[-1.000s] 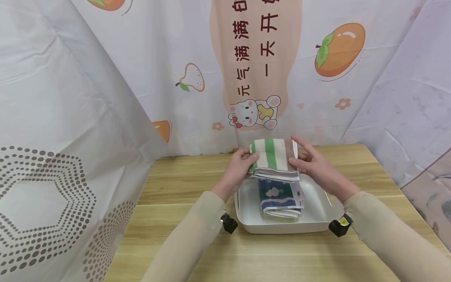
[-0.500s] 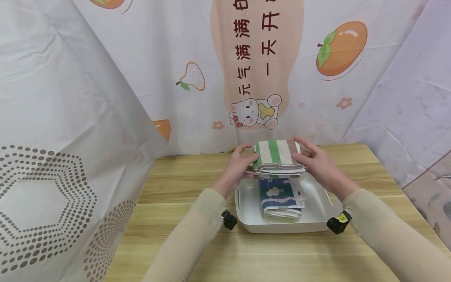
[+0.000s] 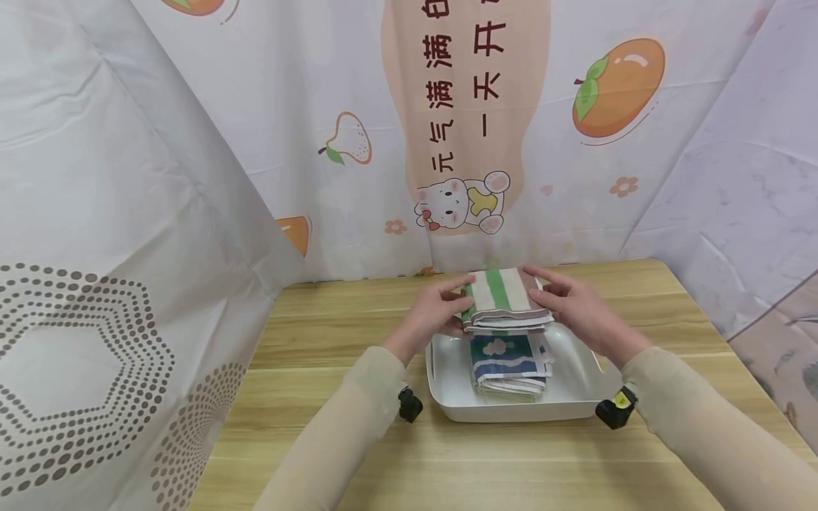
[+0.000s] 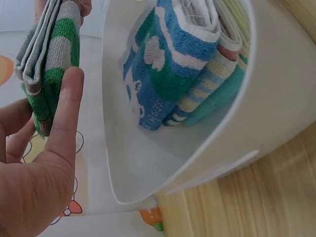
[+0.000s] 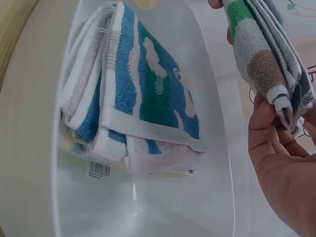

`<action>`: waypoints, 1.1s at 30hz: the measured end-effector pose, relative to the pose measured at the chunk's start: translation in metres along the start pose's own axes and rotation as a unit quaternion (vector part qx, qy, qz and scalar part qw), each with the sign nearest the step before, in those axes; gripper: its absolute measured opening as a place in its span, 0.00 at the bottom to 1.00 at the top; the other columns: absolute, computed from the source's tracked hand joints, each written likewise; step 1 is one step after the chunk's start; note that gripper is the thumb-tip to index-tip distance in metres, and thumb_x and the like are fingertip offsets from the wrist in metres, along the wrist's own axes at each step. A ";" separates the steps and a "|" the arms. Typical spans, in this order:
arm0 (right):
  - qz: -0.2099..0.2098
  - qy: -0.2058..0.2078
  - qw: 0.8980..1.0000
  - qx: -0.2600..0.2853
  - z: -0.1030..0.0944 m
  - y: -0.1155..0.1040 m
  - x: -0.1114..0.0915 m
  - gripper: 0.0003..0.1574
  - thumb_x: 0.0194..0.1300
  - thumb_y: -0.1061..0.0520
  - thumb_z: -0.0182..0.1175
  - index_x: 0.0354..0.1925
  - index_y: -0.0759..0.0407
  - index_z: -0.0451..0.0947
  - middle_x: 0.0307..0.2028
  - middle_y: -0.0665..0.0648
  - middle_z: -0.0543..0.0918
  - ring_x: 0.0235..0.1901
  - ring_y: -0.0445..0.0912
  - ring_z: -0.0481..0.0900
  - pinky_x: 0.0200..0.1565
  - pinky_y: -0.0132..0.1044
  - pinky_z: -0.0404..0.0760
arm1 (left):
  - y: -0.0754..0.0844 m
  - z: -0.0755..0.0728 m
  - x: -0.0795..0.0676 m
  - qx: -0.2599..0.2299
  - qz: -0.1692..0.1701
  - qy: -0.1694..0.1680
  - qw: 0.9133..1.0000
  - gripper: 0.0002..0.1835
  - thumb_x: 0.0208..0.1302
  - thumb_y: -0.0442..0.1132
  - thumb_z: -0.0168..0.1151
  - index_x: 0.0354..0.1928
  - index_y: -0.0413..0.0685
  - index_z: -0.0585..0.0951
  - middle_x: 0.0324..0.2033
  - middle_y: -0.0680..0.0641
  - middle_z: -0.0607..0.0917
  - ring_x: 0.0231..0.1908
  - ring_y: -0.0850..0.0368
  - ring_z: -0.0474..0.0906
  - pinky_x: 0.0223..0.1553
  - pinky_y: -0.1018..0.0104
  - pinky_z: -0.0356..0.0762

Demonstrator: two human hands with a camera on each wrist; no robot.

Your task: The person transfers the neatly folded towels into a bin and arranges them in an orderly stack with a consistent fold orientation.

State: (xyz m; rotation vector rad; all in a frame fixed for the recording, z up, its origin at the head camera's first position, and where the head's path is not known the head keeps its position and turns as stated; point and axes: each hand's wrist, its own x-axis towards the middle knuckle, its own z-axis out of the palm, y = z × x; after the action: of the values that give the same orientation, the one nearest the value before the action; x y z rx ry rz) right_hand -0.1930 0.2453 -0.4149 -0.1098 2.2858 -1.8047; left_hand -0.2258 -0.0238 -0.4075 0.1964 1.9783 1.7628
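Observation:
A folded towel (image 3: 501, 294) with green, white and brown stripes is held up between both hands. My left hand (image 3: 437, 312) pinches its left end, thumb on top and fingers beneath, as the left wrist view shows. At the brown end my right hand (image 3: 571, 305) grips the other side the same way. Below and nearer to me, a white plastic basket (image 3: 575, 369) holds a stack of folded towels, with a blue and green one (image 4: 163, 64) on top. The striped towel overlaps the basket's far part in the head view.
The basket stands on a wooden table (image 3: 332, 355). A printed curtain (image 3: 358, 191) hangs behind the table's far edge, and another sheet with dotted patterns (image 3: 128, 213) hangs at the left. A barcode tag (image 5: 98, 169) sticks out of the stack in the right wrist view.
The striped towel first shifts slightly right, then both hands lower it toward the stack in the basket. The basket and its towels stay in place.

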 end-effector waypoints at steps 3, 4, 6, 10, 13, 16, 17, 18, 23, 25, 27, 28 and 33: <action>-0.004 -0.004 1.000 -0.001 0.001 0.002 0.000 0.35 0.63 0.41 0.57 0.67 0.37 0.61 0.51 0.64 0.67 0.49 0.53 0.67 0.44 0.38 0.76 | -0.002 0.000 -0.002 0.017 -0.008 -0.005 1.000 0.21 0.60 0.42 0.64 0.55 0.71 0.77 0.44 0.47 0.80 0.30 0.43 0.82 0.32 0.53 0.81; -0.005 -0.007 1.000 -0.002 0.001 0.003 0.001 0.36 0.63 0.42 0.57 0.68 0.38 0.60 0.50 0.65 0.67 0.49 0.54 0.67 0.44 0.39 0.76 | -0.002 0.000 -0.002 0.021 -0.010 -0.006 1.000 0.21 0.60 0.42 0.64 0.55 0.71 0.77 0.44 0.47 0.80 0.31 0.44 0.82 0.32 0.54 0.81; -0.006 -0.009 1.000 -0.004 0.001 0.004 0.000 0.36 0.64 0.42 0.56 0.68 0.39 0.60 0.50 0.65 0.67 0.49 0.54 0.68 0.44 0.39 0.76 | -0.003 0.000 -0.003 0.025 -0.011 -0.009 1.000 0.21 0.60 0.43 0.64 0.55 0.70 0.78 0.43 0.48 0.81 0.31 0.44 0.83 0.32 0.54 0.81; -0.001 -0.015 1.000 -0.009 0.002 0.005 0.000 0.36 0.64 0.41 0.56 0.68 0.38 0.59 0.50 0.65 0.67 0.48 0.54 0.67 0.44 0.39 0.76 | -0.003 -0.001 -0.004 0.035 -0.009 -0.009 0.999 0.20 0.60 0.44 0.63 0.55 0.71 0.77 0.43 0.48 0.81 0.32 0.45 0.82 0.32 0.54 0.81; 0.002 -0.019 1.000 -0.013 0.003 0.004 -0.002 0.37 0.64 0.41 0.56 0.68 0.37 0.58 0.50 0.65 0.67 0.48 0.54 0.67 0.44 0.39 0.75 | -0.004 -0.002 -0.004 0.039 -0.007 -0.008 0.999 0.21 0.61 0.44 0.63 0.55 0.71 0.77 0.42 0.47 0.81 0.33 0.46 0.82 0.32 0.54 0.81; 0.002 -0.023 1.000 -0.013 0.003 0.003 -0.002 0.37 0.64 0.41 0.56 0.69 0.37 0.57 0.50 0.65 0.67 0.48 0.54 0.68 0.44 0.40 0.76 | -0.005 -0.002 -0.003 0.037 -0.005 -0.008 0.999 0.24 0.61 0.43 0.63 0.58 0.73 0.74 0.42 0.45 0.80 0.33 0.46 0.82 0.32 0.55 0.81; 0.003 -0.023 1.000 -0.013 0.004 0.003 -0.002 0.37 0.64 0.41 0.56 0.68 0.36 0.58 0.50 0.65 0.67 0.47 0.54 0.68 0.43 0.40 0.76 | -0.005 -0.002 -0.003 0.036 -0.004 -0.007 0.999 0.25 0.61 0.42 0.63 0.58 0.74 0.73 0.42 0.44 0.80 0.33 0.46 0.82 0.32 0.55 0.81; 0.003 -0.023 1.000 -0.012 0.004 0.003 -0.002 0.37 0.64 0.42 0.57 0.68 0.36 0.58 0.50 0.65 0.67 0.47 0.54 0.68 0.43 0.40 0.75 | -0.005 -0.002 -0.002 0.034 -0.004 -0.008 0.999 0.26 0.61 0.42 0.63 0.59 0.76 0.72 0.42 0.44 0.79 0.33 0.46 0.83 0.32 0.55 0.81; 0.004 -0.023 1.000 -0.014 0.003 0.003 -0.003 0.37 0.63 0.42 0.57 0.68 0.36 0.58 0.50 0.64 0.66 0.47 0.54 0.67 0.42 0.39 0.75 | -0.006 -0.002 -0.002 0.028 -0.002 -0.006 1.000 0.29 0.60 0.41 0.64 0.59 0.80 0.70 0.42 0.42 0.79 0.32 0.46 0.83 0.31 0.54 0.81; 0.004 -0.023 1.000 -0.015 0.003 0.003 -0.003 0.38 0.63 0.42 0.57 0.69 0.37 0.57 0.50 0.64 0.66 0.47 0.54 0.67 0.42 0.39 0.75 | -0.005 -0.001 -0.002 0.033 -0.002 -0.006 0.999 0.29 0.60 0.41 0.64 0.59 0.79 0.70 0.42 0.42 0.79 0.33 0.46 0.82 0.31 0.55 0.81; 0.003 -0.024 1.000 -0.015 0.003 0.003 -0.003 0.38 0.63 0.42 0.57 0.69 0.37 0.57 0.50 0.64 0.66 0.47 0.54 0.66 0.41 0.39 0.75 | -0.005 -0.001 -0.003 0.038 -0.003 -0.007 0.999 0.28 0.60 0.41 0.64 0.60 0.78 0.71 0.42 0.43 0.79 0.33 0.46 0.82 0.32 0.55 0.81; 0.003 -0.024 1.000 -0.016 0.003 0.003 -0.003 0.38 0.63 0.42 0.57 0.69 0.37 0.57 0.50 0.64 0.66 0.47 0.54 0.66 0.41 0.39 0.75 | -0.005 -0.001 -0.003 0.040 -0.004 -0.007 0.999 0.27 0.60 0.41 0.64 0.59 0.77 0.72 0.42 0.43 0.79 0.33 0.46 0.82 0.32 0.55 0.81; 0.004 -0.027 0.999 -0.019 0.003 0.004 -0.004 0.36 0.63 0.42 0.57 0.68 0.34 0.58 0.49 0.64 0.66 0.45 0.53 0.66 0.39 0.38 0.74 | -0.005 0.001 -0.004 0.043 -0.011 -0.011 0.999 0.24 0.60 0.41 0.63 0.57 0.75 0.75 0.42 0.42 0.78 0.33 0.45 0.82 0.32 0.55 0.81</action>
State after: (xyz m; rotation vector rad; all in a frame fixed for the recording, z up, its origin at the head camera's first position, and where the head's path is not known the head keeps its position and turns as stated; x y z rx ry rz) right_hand -0.1885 0.2446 -0.4191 -0.1540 2.2804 -1.7325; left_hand -0.2213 -0.0257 -0.4111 0.2208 2.0340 1.6576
